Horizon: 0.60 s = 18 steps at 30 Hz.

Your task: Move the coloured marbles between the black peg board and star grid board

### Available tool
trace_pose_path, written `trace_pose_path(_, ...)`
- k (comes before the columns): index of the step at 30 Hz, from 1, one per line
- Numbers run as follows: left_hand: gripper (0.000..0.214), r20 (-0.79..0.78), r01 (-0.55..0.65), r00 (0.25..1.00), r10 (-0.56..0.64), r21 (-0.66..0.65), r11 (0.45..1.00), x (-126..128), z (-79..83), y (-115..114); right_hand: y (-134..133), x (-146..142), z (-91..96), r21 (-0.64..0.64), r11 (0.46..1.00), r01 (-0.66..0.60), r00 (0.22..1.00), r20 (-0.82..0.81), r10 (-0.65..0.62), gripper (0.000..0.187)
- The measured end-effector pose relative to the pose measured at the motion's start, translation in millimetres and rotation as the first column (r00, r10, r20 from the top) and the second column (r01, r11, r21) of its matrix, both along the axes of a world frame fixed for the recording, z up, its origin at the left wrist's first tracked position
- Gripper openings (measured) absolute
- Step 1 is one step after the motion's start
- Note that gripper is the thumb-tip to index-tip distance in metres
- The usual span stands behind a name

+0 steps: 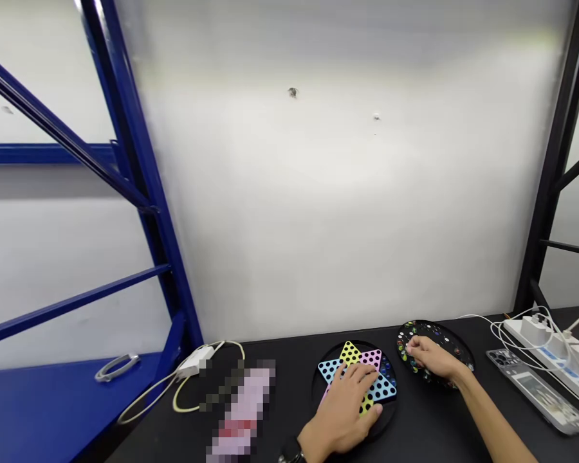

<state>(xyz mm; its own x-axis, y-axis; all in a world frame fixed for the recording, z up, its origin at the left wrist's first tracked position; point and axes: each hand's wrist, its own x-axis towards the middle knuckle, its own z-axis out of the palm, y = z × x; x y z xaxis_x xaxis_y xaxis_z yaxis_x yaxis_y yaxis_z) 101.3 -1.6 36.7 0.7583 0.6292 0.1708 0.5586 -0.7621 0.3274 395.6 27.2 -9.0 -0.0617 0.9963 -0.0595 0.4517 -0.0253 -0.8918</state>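
My left hand (pixel 346 406) lies palm down, fingers spread, over a star-shaped Chinese checkers board (pixel 384 388) with blue, yellow and pink sections full of holes. The board rests in a round black tray (pixel 388 418), where some dark blue marbles (pixel 386 368) show at the upper right of the star. To the right, my right hand (pixel 430 355) is over a second round black tray (pixel 456 344) scattered with multicoloured and white marbles (pixel 407 331). Its thumb and fingertips are pinched together; whatever is between them is hidden.
A white power strip (pixel 545 350) with plugs and cables runs along the right side, beside a grey flat device-shaped package (pixel 540 391). At left are a white adapter (pixel 196 361) with a looped cable and a blurred-out pink item (pixel 244 411). A blue metal frame (pixel 149 186) and white wall (pixel 347 212) stand behind.
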Motion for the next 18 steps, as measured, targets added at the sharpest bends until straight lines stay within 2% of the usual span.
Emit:
trace_pose_path(2,0.049,0.002,0.013,1.000,-0.013,-0.016,1.000,13,-0.5,-2,0,3,2.7,-0.040,0.999,-0.001,0.983,-0.183,-0.006,0.033)
trace_pose_path(6,0.052,0.008,0.007,1.000,-0.007,-0.036,0.999,29,-6.8,-2,-3,4,13.4,-0.120,0.993,0.017,0.907,-0.416,-0.066,0.037)
trace_pose_path(9,0.052,0.028,-0.004,1.000,0.005,-0.038,0.999,30,-10.2,-1,-4,2,19.7,-0.172,0.985,0.025,0.818,-0.563,-0.119,0.033)
trace_pose_path(11,0.052,0.035,-0.018,0.999,0.020,-0.041,0.999,29,-11.2,-2,-4,0,21.4,-0.217,0.976,0.032,0.727,-0.665,-0.172,0.028)
trace_pose_path(14,0.056,0.023,0.007,1.000,-0.006,-0.031,1.000,26,-11.8,-4,-3,-1,22.1,-0.266,0.963,0.041,0.607,-0.759,-0.236,0.021)
trace_pose_path(18,0.057,0.015,0.053,0.999,-0.052,-0.038,0.998,27,-11.8,-6,-5,-3,24.5,-0.261,0.965,0.038,0.561,-0.793,-0.237,0.018)
